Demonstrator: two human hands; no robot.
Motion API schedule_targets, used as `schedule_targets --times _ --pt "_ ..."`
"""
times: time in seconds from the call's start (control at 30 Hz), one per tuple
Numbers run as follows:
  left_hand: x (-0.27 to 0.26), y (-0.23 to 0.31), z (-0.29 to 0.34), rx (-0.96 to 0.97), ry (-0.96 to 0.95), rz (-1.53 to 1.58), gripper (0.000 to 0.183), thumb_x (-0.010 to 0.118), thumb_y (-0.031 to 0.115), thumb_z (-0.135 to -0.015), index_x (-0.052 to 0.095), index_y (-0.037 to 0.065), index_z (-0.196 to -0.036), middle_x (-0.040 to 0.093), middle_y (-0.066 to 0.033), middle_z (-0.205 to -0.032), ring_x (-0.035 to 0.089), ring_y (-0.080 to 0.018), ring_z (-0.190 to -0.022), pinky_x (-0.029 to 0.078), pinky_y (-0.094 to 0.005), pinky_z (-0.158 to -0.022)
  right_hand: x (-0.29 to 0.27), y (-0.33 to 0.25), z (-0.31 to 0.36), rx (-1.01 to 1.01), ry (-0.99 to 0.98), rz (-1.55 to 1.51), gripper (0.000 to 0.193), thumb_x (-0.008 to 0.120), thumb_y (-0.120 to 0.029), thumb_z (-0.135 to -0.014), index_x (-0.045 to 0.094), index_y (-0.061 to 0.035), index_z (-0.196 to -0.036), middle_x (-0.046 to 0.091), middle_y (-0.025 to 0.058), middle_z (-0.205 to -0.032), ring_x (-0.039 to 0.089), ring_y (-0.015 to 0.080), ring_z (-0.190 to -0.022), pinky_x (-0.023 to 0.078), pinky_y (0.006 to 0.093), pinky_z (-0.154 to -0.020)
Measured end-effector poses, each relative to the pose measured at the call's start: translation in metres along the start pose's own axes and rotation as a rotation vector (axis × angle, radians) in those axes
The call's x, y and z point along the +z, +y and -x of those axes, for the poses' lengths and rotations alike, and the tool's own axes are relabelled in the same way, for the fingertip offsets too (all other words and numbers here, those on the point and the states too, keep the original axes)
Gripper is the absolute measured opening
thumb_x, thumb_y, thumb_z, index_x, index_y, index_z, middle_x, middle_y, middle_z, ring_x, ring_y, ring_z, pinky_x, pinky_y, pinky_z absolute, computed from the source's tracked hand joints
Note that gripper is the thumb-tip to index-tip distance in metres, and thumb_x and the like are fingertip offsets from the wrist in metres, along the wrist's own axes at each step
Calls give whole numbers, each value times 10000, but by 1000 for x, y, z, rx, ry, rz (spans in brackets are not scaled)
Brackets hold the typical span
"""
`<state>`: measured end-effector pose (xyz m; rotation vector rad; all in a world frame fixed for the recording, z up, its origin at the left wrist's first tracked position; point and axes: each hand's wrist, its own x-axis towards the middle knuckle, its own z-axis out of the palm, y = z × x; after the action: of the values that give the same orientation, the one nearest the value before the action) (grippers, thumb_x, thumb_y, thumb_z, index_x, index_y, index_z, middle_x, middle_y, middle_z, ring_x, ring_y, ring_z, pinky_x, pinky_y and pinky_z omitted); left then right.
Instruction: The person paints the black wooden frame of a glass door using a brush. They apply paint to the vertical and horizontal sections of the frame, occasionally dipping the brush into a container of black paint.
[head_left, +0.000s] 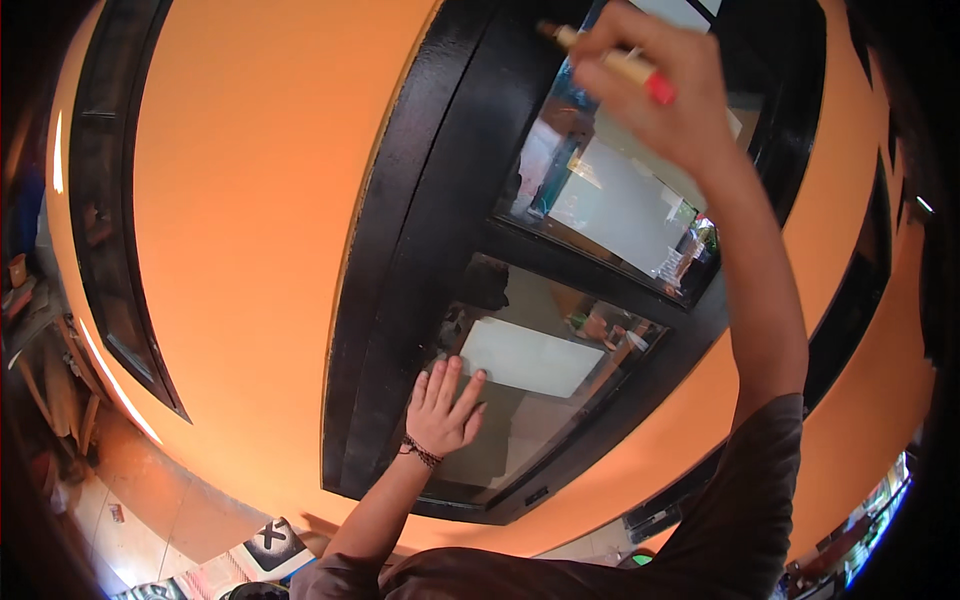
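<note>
A black-framed window (440, 130) with two glass panes fills the middle of the view. Raised at the top, my right hand (660, 80) is closed around a paintbrush (630, 65) with a pale wooden handle and a red end. Its dark bristles point left, at the black frame near the upper pane (630, 190); whether they touch it I cannot tell. Lower down, my left hand (445, 405) lies with fingers spread against the lower glass pane (540, 310), near its left edge. A dark beaded bracelet (420, 452) circles that wrist.
Orange wall (260, 230) surrounds the frame on both sides. Another narrow black-framed window (105, 200) stands at the far left. Wooden pieces (60, 390) lean below it, over a tiled floor (125, 530). A printed sheet or sack (270, 550) lies at the bottom.
</note>
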<state>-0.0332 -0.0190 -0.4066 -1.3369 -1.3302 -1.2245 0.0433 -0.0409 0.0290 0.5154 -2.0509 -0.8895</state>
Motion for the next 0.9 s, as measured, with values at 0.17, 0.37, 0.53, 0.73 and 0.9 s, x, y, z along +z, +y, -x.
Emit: schedule_targets --times 0.17,0.37,0.53,0.73,0.9 --pt "-5 3 -1 -53 16 27 547 534 346 -852 479 174 -1369 384 -184 -1437 344 -322 -1344 249 -463 -1088 8 -54 21 56 -279 -333 144 705 -137 -691 609 -44 -747 653 80 -727 645 236 -657 498 316 -596" --pt "-3 6 -4 -35 10 32 559 548 340 -842 475 175 -1370 382 -188 -1437 347 -328 -1342 269 -471 -1076 -28 -7 -14 571 -74 -319 104 688 -70 -713 590 -33 -719 623 71 -707 605 189 -649 486 281 -612" --pt "-3 7 -2 -39 15 6 565 544 346 -841 469 175 -1375 376 -192 -1439 347 -332 -1341 262 -475 -1080 -24 10 14 -77 -42 248 151 728 -134 -755 645 -68 -862 655 94 -850 628 220 -684 516 331 -634" --pt "-3 3 -1 -61 11 -10 580 538 337 -840 447 174 -1389 373 -199 -1439 342 -336 -1343 238 -476 -1094 15 -67 33 164 -430 -585 143 644 -6 -677 555 -56 -778 572 88 -686 599 262 -680 475 383 -606" --pt "0 5 -2 -41 11 17 574 538 338 -842 455 170 -1384 367 -199 -1443 333 -342 -1347 219 -473 -1103 -12 -29 -3 592 -96 -409 90 660 -49 -758 580 -18 -729 631 34 -689 601 95 -612 473 235 -561"
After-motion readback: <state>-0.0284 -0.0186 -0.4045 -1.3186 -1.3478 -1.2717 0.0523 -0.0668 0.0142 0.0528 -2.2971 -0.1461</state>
